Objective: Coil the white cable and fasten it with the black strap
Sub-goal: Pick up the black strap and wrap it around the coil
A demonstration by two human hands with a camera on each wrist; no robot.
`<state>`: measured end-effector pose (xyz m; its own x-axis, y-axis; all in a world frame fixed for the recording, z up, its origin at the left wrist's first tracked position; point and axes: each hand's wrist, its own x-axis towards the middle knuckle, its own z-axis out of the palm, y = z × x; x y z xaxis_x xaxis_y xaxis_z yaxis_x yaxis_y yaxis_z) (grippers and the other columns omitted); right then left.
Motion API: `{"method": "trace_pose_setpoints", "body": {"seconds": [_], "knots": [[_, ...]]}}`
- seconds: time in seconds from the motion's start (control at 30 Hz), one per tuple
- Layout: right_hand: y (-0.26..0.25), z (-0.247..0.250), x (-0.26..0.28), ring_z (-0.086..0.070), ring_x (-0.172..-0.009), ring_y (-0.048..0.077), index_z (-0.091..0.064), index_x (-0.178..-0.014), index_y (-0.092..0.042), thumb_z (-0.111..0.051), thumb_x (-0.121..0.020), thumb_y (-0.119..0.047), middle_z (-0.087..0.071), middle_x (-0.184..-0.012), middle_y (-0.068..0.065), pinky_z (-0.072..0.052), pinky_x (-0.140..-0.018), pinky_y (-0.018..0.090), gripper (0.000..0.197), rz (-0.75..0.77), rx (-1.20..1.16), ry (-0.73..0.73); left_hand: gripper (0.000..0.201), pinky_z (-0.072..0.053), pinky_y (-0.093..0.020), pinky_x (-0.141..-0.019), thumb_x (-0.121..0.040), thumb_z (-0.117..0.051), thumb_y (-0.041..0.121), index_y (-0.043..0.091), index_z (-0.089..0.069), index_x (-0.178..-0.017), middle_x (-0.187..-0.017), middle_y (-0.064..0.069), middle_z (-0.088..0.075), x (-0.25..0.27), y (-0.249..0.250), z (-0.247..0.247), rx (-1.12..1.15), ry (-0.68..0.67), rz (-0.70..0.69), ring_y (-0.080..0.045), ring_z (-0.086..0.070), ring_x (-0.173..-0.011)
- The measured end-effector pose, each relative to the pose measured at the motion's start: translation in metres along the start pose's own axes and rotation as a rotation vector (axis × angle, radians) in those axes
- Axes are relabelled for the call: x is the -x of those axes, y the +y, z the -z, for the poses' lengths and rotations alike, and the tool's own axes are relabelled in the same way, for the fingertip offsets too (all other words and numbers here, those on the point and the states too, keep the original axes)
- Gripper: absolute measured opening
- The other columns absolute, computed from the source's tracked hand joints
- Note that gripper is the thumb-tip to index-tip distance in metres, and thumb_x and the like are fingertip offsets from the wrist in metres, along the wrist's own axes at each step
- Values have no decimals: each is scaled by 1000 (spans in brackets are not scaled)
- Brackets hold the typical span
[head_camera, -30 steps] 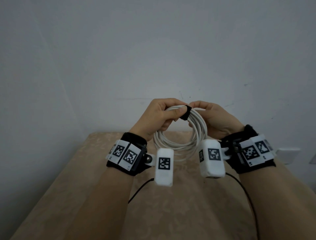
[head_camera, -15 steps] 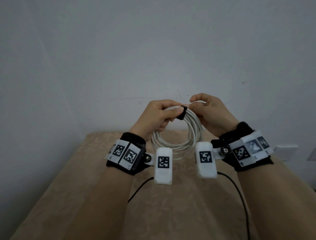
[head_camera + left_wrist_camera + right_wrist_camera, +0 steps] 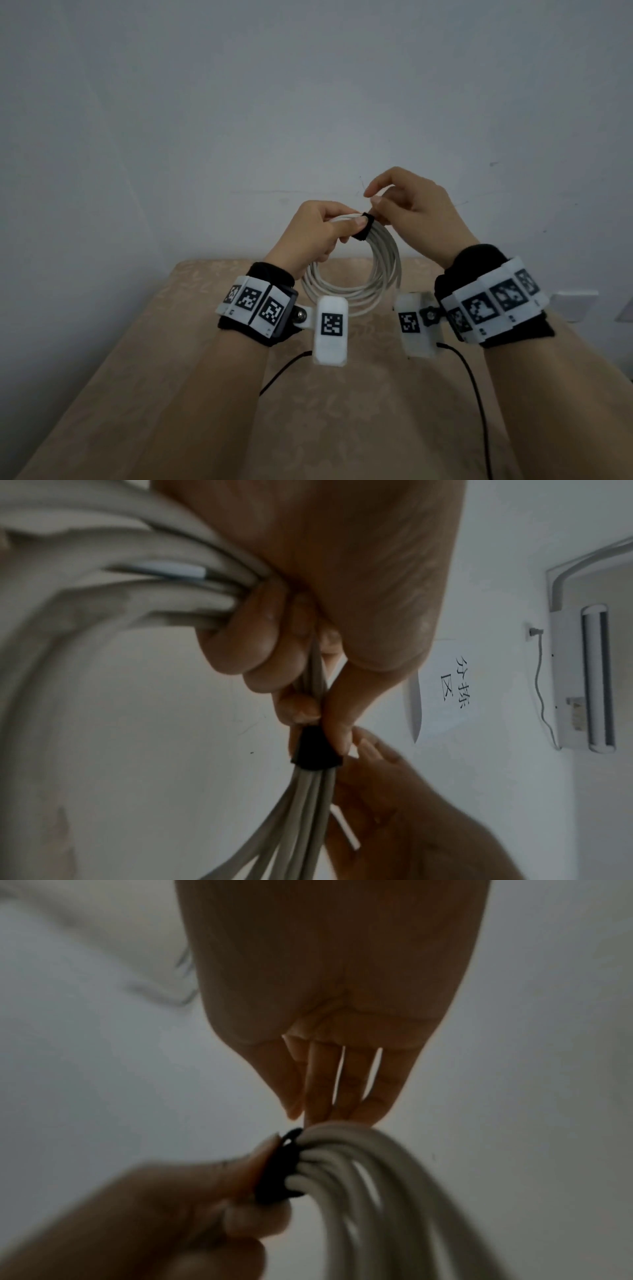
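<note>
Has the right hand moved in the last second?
Yes. The right hand has lifted off the white cable, rising against the wall line behind.

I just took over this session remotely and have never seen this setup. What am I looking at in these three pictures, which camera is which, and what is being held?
No machine here: a person works with bare hands, wearing wristbands with printed markers and a small camera on each wrist. The wide picture comes from a head camera looking down over a beige table. The other two look along each hand from the wrists.

The left hand grips the coiled white cable at its top, thumb against the black strap wrapped round the bundle. The coil hangs in the air above the table. The right hand is beside the strap, fingers fairly straight, their tips at the cable; it seems to grip nothing. The thin black wires below belong to the wrist cameras.
</note>
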<state>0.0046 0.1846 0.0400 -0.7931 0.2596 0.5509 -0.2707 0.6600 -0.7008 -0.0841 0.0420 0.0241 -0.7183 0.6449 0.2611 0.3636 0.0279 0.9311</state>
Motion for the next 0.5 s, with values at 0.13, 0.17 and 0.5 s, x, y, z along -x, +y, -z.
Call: {"method": "trace_pose_setpoints", "body": {"seconds": [0.13, 0.17, 0.5], "knots": [[-9, -4, 4, -62, -69, 8, -57, -97, -21, -57, -89, -11, -66, -71, -4, -48, -67, 18, 13, 162, 229, -60, 30, -22, -19, -39, -88, -67, 25, 3, -62, -68, -48, 3, -41, -1, 1, 6, -80, 6, -1, -8, -28, -37], [-10, -4, 4, -64, -73, 11, -57, -98, -20, -57, -87, -11, -68, -73, -3, -52, -71, 25, 14, 183, 251, -66, 33, -23, -21, -40, -88, -67, 27, 4, -60, -65, -48, 1, -40, -2, 1, 7, -99, 5, -7, -10, -29, -38], [-6, -5, -2, -63, -75, 9, -64, -104, -20, -59, -91, -33, -71, -88, -1, -49, -72, 23, 18, -188, -31, -45, 21, -18, -15, -34, -92, -62, 19, 6, -57, -77, -59, 1, -42, -6, -2, 10, 266, 78, 84, -5, -23, -35]]}}
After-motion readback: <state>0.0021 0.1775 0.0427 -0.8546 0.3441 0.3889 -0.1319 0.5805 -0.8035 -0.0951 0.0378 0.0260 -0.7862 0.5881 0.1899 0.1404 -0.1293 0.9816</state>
